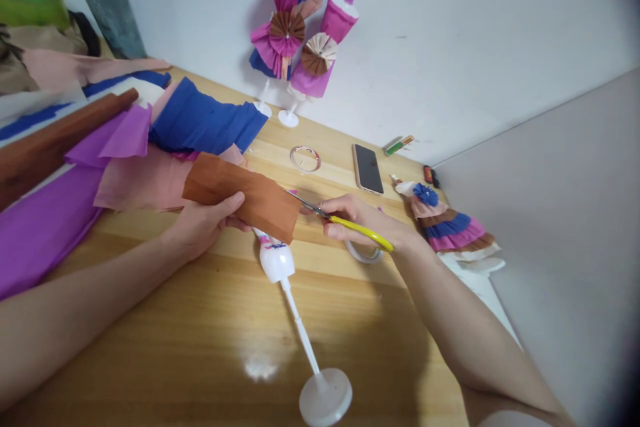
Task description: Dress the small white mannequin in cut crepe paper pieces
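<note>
My left hand [207, 223] pinches a strip of brown crepe paper [245, 197], thumb on top and fingers beneath. In my right hand [357, 217] is a pair of scissors with yellow handles [363, 230]; the blades meet the paper's right end. Whether the blades are apart is hard to make out. Below the paper a small white mannequin stand [300, 320] lies on the table, its upper part hidden under the strip. Pink crepe paper [145, 180] and folded blue crepe paper [207, 117] lie beyond my left hand.
Purple paper [55, 227] and a brown roll [65, 137] cover the table's left side. Two dressed mannequins [285, 33] [320, 53] stand by the wall. A bracelet-like ring [305, 159], a phone [367, 169], a tape roll [363, 253] and a layered dress [453, 223] lie farther right.
</note>
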A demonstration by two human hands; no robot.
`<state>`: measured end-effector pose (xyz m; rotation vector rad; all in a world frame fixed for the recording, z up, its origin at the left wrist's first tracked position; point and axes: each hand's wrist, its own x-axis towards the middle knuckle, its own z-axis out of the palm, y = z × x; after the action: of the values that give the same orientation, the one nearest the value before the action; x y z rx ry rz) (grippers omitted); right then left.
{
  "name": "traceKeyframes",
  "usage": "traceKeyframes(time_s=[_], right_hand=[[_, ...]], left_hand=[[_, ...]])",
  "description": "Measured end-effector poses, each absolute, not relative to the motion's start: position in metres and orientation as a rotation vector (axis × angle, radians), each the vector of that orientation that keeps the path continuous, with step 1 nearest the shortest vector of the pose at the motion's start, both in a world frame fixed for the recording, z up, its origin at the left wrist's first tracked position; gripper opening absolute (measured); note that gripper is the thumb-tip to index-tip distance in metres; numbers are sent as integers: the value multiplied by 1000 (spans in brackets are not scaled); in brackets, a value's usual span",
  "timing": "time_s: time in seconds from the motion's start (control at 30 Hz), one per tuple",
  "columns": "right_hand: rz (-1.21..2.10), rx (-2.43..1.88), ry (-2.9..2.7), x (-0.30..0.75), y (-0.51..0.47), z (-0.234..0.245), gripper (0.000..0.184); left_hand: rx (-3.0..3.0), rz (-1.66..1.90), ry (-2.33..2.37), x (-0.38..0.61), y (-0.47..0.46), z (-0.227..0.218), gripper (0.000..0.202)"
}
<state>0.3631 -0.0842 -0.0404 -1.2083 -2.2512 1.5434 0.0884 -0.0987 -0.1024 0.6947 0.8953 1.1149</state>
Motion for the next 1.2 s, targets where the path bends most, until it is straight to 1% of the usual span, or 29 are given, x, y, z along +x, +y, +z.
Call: traceKeyframes(time_s=[0.17,0.33,0.43,0.63,0.83,1.07,1.2], right_hand=[[1515,-1226,-2276,362,-83,-40,47],[1488,-1266,-2263,363,-83,-42,45],[1483,-1276,-2258,364,-83,-42,45],[1431,-1228,-2325,363,-84,-40,46],[1361,-1215,-2398,362,-82,-40,47],[1377,-1233,-2371,362,-81,-41,47],[1375,-1252,-2350,361,-81,-41,42]], left_hand=[[688,1104,902,88,-98,-104,39],[700,1110,881,89,-98,-106,46],[695,1114,873,89,-98,-106,45],[659,1105,875,87,-98,-108,34],[667,1124,859,87,-98,-108,46],[665,1117,842,87,-97,-109,50],[677,1108,843,88,-97,-108,51]])
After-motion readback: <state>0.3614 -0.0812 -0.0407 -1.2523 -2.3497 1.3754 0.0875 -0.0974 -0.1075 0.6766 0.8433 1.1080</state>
